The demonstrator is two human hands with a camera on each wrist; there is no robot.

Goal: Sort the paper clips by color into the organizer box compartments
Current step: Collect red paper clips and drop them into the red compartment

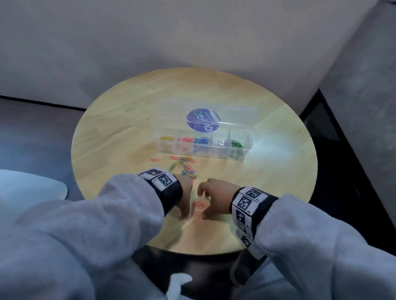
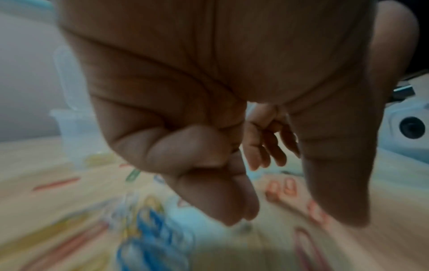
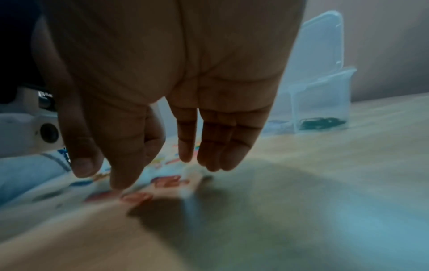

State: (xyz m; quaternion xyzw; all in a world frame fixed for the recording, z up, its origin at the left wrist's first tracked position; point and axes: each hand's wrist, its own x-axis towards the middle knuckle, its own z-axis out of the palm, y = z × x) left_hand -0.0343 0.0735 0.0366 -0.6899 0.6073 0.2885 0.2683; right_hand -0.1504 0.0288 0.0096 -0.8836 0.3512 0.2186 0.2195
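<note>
- Round wooden table carries the clear organizer box at the far side, lid up, colours already separated inside.
- Red paper clips lie near, between both hands.
- Left hand and right hand hover with loosely curled fingers, holding nothing.
- Best pinch one red clip cleanly, avoiding the mixed pile beyond.

The organizer box stands on the round table, right of its centre and toward the far side, its lid raised behind it. Sorted clips lie in its compartments, side by side from left to right. A loose pile of paper clips lies on the table just near of the box. Nearer still, a few clips lie between the left hand and the right hand.
</note>
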